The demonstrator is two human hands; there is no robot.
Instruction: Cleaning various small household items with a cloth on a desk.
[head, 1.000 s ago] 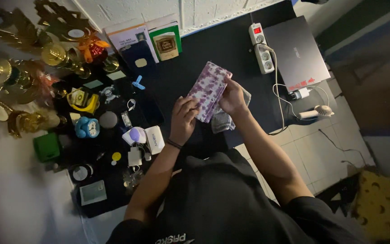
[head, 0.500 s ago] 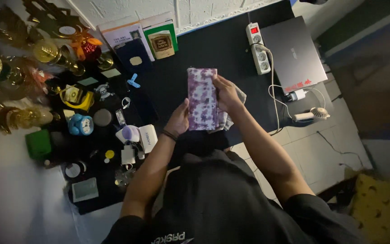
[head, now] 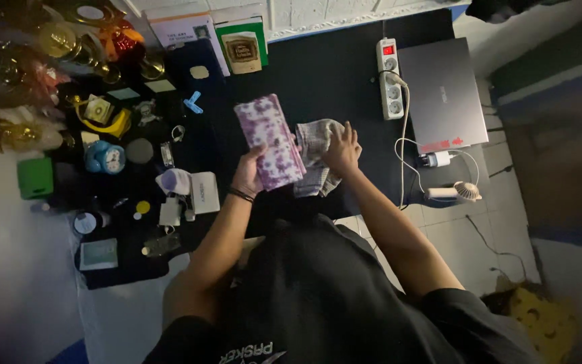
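Observation:
My left hand (head: pixel 248 172) holds a folded purple-and-white patterned cloth (head: pixel 268 139) by its near edge, lifted a little above the black table (head: pixel 331 74). Just to its right lies a crumpled grey checked cloth (head: pixel 315 156) on the table. My right hand (head: pixel 342 149) rests on top of that grey cloth, fingers spread and pressing on it. The two cloths are side by side and nearly touching.
A white power strip (head: pixel 389 78) with a lit red switch and a closed grey laptop (head: pixel 442 93) lie to the right, with a white cable and a small handheld fan (head: pixel 454 194). Books (head: pixel 240 47), gold trophies (head: pixel 55 40), a blue alarm clock (head: pixel 104 158) and small boxes crowd the left.
My left hand has carried the purple cloth leftwards, away from the right hand. My right hand let go of it and came down on the grey checked cloth.

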